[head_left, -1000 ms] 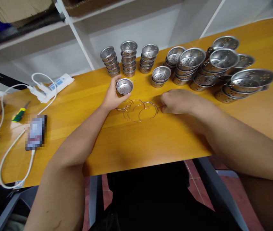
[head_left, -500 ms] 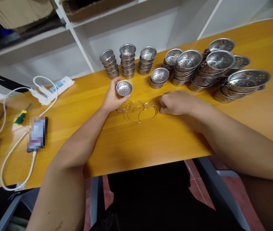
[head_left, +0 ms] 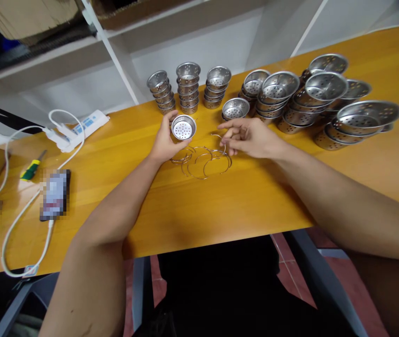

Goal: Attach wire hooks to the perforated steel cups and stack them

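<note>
My left hand grips a small perforated steel strainer cup, tilted so that its holed bottom faces me. My right hand hovers just right of it, its thumb and fingers pinched on a thin curved wire handle. Below both hands a loose heap of several more wire handles lies on the orange wooden table.
Three stacks of small strainer cups stand behind the hands, with one single cup beside them. Stacks of larger perforated bowls fill the right. At left lie a white power strip, cable, screwdriver and a phone.
My right hand has lifted off the table from the right end of the wire heap and moved left towards the cup, carrying one wire handle. The left hand has tilted the cup slightly.
</note>
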{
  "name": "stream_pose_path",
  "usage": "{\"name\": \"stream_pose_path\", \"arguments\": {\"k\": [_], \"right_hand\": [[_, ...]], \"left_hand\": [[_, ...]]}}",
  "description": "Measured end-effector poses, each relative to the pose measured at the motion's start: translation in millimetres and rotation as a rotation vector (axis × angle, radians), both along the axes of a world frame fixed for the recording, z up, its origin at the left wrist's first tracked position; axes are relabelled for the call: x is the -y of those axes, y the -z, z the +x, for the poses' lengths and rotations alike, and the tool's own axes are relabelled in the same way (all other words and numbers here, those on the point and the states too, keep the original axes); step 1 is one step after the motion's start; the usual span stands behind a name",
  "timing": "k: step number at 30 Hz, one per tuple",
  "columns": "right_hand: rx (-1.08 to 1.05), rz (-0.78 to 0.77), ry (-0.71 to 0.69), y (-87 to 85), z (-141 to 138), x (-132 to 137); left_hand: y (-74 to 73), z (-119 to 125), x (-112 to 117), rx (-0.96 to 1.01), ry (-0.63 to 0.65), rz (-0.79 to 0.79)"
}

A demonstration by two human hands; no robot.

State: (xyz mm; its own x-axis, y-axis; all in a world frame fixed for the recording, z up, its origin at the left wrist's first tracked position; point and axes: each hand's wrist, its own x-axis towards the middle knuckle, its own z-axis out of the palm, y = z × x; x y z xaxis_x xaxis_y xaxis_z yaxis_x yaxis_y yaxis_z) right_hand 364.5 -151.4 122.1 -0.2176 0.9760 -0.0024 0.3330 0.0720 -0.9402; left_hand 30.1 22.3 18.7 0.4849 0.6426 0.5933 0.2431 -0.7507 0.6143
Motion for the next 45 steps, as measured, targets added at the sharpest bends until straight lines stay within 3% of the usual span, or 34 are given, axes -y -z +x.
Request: {"name": "stream_pose_path", "arguments": {"k": [7, 12, 16, 22, 27, 31, 34, 37, 41, 45], "right_hand": [[-0.169, 0.106, 0.014, 4.4, -16.4, 2.7], [-0.1, 0.127, -0.008, -2.2, -25.9, -0.2], [0.023, 0.17, 0.076, -12.9, -28.2, -12.5], [0.143, 0.228, 0.082, -37.1, -43.6, -34.0], [0.221, 0.239, 0.067, -50.0, -67.5, -65.2], [0.297, 0.229, 0.033, -43.8, -86.4, -81.2], [0.306, 0.216, 0.071, -35.1, -96.8, -81.4], [0.287, 0.21, 0.089, -30.0, -99.6, -78.3], [0.321, 0.244, 0.108, -30.9, -90.3, -77.2], [0.416, 0.288, 0.127, -31.3, -78.9, -79.2]], "left_hand": [[13.5, -0.8, -13.5, 0.058, 0.069, -0.006], [24.3, 1.9, -23.7, 0.138, 0.172, -0.071], [28.6, 2.7, -27.5, 0.129, 0.188, -0.139], [29.8, 4.7, -31.8, 0.139, 0.176, -0.164], [18.9, 1.0, -21.5, 0.161, 0.194, -0.275], [5.2, -5.3, -10.3, 0.171, 0.214, -0.366], [-0.2, -1.9, -7.4, 0.151, 0.22, -0.32], [0.4, 6.8, -8.5, 0.141, 0.213, -0.259], [6.9, 11.0, -12.8, 0.125, 0.173, -0.293], [11.6, 7.5, -15.2, 0.195, 0.229, -0.306]]}}
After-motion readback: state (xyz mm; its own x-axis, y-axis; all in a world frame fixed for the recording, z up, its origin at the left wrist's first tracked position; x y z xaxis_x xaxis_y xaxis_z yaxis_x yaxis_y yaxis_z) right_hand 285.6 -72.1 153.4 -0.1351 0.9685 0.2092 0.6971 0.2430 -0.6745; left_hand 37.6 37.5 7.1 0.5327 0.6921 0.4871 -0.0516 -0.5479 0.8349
